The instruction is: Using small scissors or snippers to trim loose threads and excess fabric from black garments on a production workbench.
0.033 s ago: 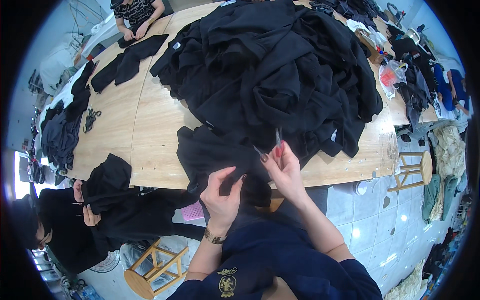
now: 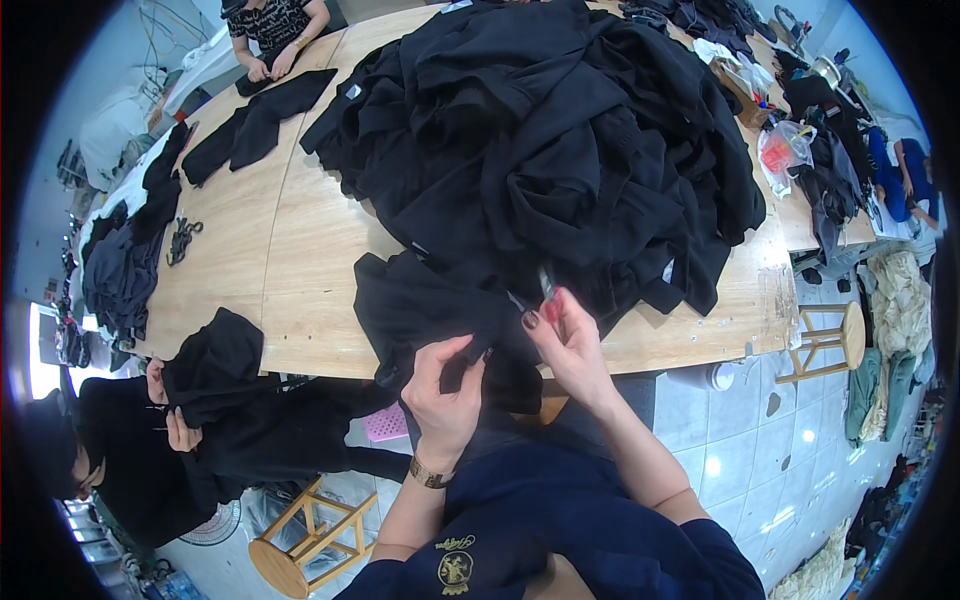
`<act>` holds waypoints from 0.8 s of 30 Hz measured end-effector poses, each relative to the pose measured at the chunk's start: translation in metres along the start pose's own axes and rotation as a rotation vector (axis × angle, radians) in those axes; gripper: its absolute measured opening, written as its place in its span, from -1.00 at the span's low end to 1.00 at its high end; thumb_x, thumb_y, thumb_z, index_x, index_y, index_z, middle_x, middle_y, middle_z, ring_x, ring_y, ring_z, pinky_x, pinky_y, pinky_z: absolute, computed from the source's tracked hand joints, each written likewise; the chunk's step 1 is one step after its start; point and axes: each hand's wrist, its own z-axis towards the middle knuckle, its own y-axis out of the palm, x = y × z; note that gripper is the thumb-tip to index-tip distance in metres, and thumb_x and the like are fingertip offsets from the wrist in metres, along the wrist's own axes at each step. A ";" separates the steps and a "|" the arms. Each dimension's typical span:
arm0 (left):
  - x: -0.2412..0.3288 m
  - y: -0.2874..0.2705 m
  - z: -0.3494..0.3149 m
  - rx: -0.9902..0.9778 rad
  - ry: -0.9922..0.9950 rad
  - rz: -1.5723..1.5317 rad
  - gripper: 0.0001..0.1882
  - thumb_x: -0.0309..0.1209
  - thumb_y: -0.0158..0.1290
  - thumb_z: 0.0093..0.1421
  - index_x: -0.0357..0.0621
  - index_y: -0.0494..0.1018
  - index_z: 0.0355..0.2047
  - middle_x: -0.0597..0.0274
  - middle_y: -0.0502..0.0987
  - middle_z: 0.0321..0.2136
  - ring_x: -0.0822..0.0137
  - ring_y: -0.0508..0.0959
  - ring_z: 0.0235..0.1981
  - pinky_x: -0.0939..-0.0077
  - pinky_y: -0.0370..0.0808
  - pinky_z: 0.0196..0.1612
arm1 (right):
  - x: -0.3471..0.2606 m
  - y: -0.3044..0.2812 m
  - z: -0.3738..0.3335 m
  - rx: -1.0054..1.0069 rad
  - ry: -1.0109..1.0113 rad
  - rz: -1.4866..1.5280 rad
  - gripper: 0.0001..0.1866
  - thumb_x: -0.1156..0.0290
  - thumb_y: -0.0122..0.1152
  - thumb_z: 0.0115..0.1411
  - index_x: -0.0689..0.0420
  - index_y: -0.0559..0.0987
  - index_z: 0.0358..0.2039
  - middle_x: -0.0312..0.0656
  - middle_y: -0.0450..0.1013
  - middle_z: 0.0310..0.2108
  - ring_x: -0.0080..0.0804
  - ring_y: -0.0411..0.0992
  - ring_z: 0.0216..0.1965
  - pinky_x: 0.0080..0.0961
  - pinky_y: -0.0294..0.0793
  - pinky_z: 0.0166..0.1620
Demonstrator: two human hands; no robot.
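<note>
My right hand [image 2: 570, 345] grips a pair of small metal thread snips [image 2: 546, 282] over the near edge of the cloth. Its two blades stand apart, pointing away from me, and one is blurred. My left hand [image 2: 445, 390], with a gold-coloured watch on the wrist, is curled at a black garment [image 2: 420, 300]. Dark cloth shows between its thumb and forefinger, whose tips do not meet; the other fingers are partly hidden. This garment lies at the table's front edge and droops over it. Behind it rises a large heap of black garments [image 2: 540, 130].
The wooden table [image 2: 310, 240] also bears black pieces [image 2: 260, 120] at far left. At lower left a co-worker [image 2: 120, 450] handles black cloth; another person [image 2: 275, 30] works at the far side. Wooden stools stand at lower left [image 2: 280, 565] and right [image 2: 850, 335].
The snips' right blade has swung left, narrowing the gap between the blades, as my right fingers drew together. My left hand and the garment have barely moved.
</note>
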 end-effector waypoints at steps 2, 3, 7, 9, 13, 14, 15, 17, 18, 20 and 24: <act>-0.003 -0.001 0.000 0.007 0.132 0.071 -0.75 -0.69 0.14 -0.06 -0.29 0.46 -0.31 0.14 0.55 -0.38 0.43 0.54 -0.36 0.64 0.44 -0.26 | -0.005 -0.003 -0.006 -0.129 0.049 0.100 -0.77 0.31 0.05 0.24 0.17 0.32 -0.46 -0.52 0.12 -0.57 -0.79 0.02 -0.53 -0.76 0.05 -0.51; -0.003 -0.001 0.000 0.008 0.132 0.073 -0.75 -0.69 0.14 -0.06 -0.29 0.46 -0.31 0.14 0.55 -0.38 0.43 0.54 -0.36 0.64 0.44 -0.26 | -0.005 -0.004 -0.008 -0.147 0.039 -0.022 -0.74 0.27 0.04 0.25 0.18 0.33 -0.47 -0.44 0.15 -0.65 -0.74 0.05 -0.59 -0.71 0.08 -0.54; 0.001 0.000 0.002 0.047 0.212 0.084 -0.72 -0.73 0.11 -0.13 -0.23 0.47 -0.36 0.13 0.57 -0.35 0.24 0.57 -0.32 0.49 0.45 -0.19 | -0.006 -0.007 -0.017 -0.205 -0.043 -0.463 -0.69 0.19 0.04 0.22 0.19 0.38 -0.48 -0.06 0.25 -0.77 -0.22 0.30 -0.73 -0.40 0.23 -0.60; 0.002 0.000 0.003 0.052 0.211 0.089 -0.69 -0.75 0.10 -0.18 -0.19 0.48 -0.37 0.16 0.58 -0.35 0.19 0.56 -0.29 0.42 0.44 -0.16 | -0.004 -0.007 -0.019 -0.187 -0.107 -0.589 -0.67 0.16 0.03 0.22 0.18 0.38 -0.48 -0.06 0.28 -0.76 -0.13 0.34 -0.69 -0.34 0.25 -0.60; 0.004 -0.002 0.004 0.042 0.270 0.134 -0.68 -0.76 0.07 -0.19 -0.18 0.48 -0.38 0.16 0.58 -0.35 0.18 0.57 -0.28 0.40 0.43 -0.14 | -0.003 -0.007 -0.019 -0.166 -0.201 -0.783 -0.64 0.08 0.01 0.21 0.15 0.38 -0.50 -0.07 0.34 -0.76 -0.04 0.40 -0.63 -0.25 0.29 -0.58; 0.004 -0.002 0.004 0.041 0.284 0.143 -0.68 -0.76 0.06 -0.19 -0.18 0.48 -0.39 0.15 0.58 -0.35 0.18 0.57 -0.27 0.40 0.43 -0.14 | -0.003 -0.007 -0.018 -0.166 -0.202 -0.783 -0.64 0.08 0.01 0.21 0.15 0.38 -0.50 -0.07 0.34 -0.76 -0.04 0.40 -0.63 -0.25 0.29 -0.58; 0.004 -0.002 0.004 0.040 0.285 0.143 -0.68 -0.76 0.06 -0.19 -0.18 0.48 -0.39 0.15 0.58 -0.35 0.18 0.57 -0.27 0.40 0.43 -0.14 | -0.003 -0.007 -0.018 -0.167 -0.218 -0.787 -0.63 0.07 0.01 0.20 0.14 0.39 -0.49 -0.08 0.34 -0.76 -0.05 0.40 -0.63 -0.26 0.30 -0.58; 0.005 -0.002 0.004 0.039 0.314 0.166 -0.68 -0.77 0.04 -0.20 -0.19 0.48 -0.39 0.15 0.58 -0.35 0.19 0.57 -0.27 0.40 0.43 -0.14 | -0.004 -0.007 -0.018 -0.167 -0.236 -0.791 -0.63 0.06 0.02 0.20 0.14 0.39 -0.49 -0.09 0.35 -0.76 -0.06 0.40 -0.64 -0.27 0.31 -0.59; 0.005 -0.002 0.004 0.039 0.315 0.166 -0.68 -0.77 0.04 -0.20 -0.19 0.48 -0.39 0.15 0.58 -0.35 0.19 0.57 -0.27 0.40 0.43 -0.14 | -0.005 -0.007 -0.017 -0.163 -0.246 -0.807 -0.62 0.05 0.02 0.19 0.14 0.39 -0.49 -0.09 0.36 -0.75 -0.07 0.41 -0.64 -0.27 0.31 -0.59; 0.004 -0.003 0.004 0.010 0.320 0.163 -0.69 -0.77 0.01 -0.20 -0.23 0.49 -0.39 0.11 0.57 -0.33 0.14 0.55 -0.25 0.39 0.44 -0.13 | -0.006 -0.007 -0.016 -0.160 -0.258 -0.823 -0.62 0.05 0.03 0.19 0.14 0.39 -0.49 -0.09 0.36 -0.75 -0.08 0.41 -0.64 -0.28 0.31 -0.60; 0.003 -0.004 0.005 -0.006 0.346 0.179 -0.69 -0.76 0.00 -0.20 -0.23 0.48 -0.39 0.11 0.57 -0.32 0.14 0.55 -0.24 0.38 0.43 -0.11 | -0.006 -0.007 -0.014 -0.153 -0.304 -0.879 -0.61 0.03 0.06 0.17 0.13 0.40 -0.50 -0.12 0.37 -0.75 -0.11 0.41 -0.65 -0.31 0.31 -0.61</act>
